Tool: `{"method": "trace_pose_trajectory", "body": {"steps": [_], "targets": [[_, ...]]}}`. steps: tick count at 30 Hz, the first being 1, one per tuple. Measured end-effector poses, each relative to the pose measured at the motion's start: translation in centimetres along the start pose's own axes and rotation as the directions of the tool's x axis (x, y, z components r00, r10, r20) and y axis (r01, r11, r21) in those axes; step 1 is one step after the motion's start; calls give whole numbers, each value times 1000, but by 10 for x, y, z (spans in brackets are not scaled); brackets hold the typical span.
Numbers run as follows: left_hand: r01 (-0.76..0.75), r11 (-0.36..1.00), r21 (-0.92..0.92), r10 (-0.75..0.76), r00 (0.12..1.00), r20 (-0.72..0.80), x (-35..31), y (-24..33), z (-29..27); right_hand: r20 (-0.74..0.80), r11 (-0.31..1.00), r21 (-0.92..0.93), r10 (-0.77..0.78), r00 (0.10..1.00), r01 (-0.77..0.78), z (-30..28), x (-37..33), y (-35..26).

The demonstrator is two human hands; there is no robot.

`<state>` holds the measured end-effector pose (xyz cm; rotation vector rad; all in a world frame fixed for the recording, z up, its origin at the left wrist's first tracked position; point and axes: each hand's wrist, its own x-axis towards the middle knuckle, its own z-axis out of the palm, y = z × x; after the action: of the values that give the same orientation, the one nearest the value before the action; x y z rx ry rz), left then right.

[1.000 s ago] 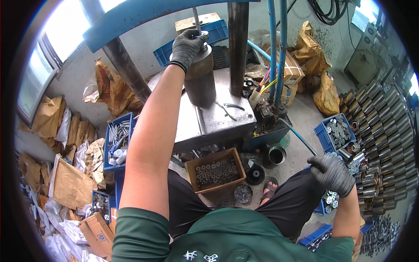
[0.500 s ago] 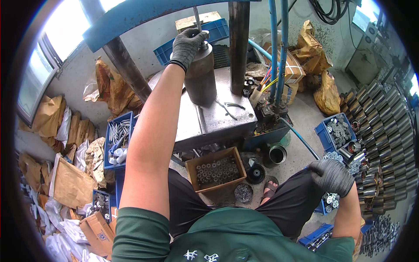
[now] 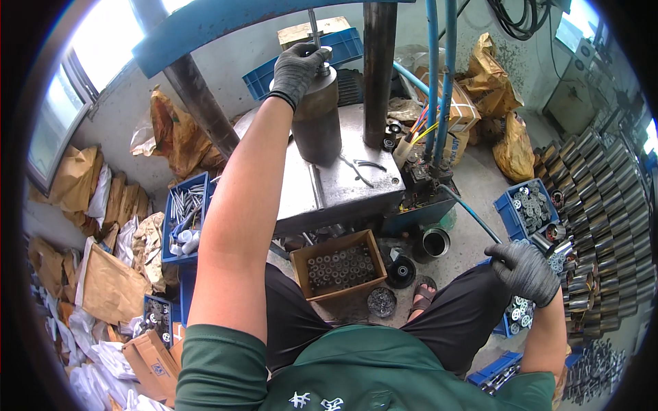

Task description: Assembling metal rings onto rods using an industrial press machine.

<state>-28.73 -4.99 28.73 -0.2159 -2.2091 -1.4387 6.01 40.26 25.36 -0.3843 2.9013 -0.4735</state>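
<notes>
My left hand (image 3: 296,71), in a grey knit glove, reaches to the top of an upright dark metal cylinder (image 3: 317,127). Its fingers are closed around a small shiny metal fitting (image 3: 327,53) on the cylinder's upper end, though the fingertips are partly hidden. A thin metal rod (image 3: 313,24) comes down from the blue press beam (image 3: 240,29) to just beside those fingers. The cylinder stands on a steel press table (image 3: 291,200). Off to the right, my gloved right hand (image 3: 526,274) is closed on the end of a long blue lever (image 3: 473,214).
Dark posts (image 3: 378,75) flank the cylinder. Loose curved metal pieces (image 3: 360,171) lie on the table. Below it sits a cardboard box (image 3: 337,294) of small round parts. Blue bins (image 3: 526,207) and stacked metal tubes (image 3: 603,205) stand right; another blue bin (image 3: 169,236) stands left.
The view has shifted slightly. Both hands keep their places, the left at the cylinder's top and the right on the lever, with the right wrist perhaps slightly lowered.
</notes>
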Motion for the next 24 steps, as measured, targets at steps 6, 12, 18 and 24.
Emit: {"method": "trace_pose_trajectory", "body": {"steps": [6,12,18,24], "targets": [[25,999,-46,-23,999,40,1,1,1,-458,983,-6,-165,874,182,-2,15,-6],[80,989,-123,-69,993,91,6,-1,3,-823,937,-272,-346,451,221,-68,106,-2],[57,980,-189,-37,994,107,7,-3,4,-826,965,-105,-219,520,240,-106,173,-4],[16,963,-268,16,993,115,12,-19,6,-788,995,-28,-78,611,91,-113,184,6]]}}
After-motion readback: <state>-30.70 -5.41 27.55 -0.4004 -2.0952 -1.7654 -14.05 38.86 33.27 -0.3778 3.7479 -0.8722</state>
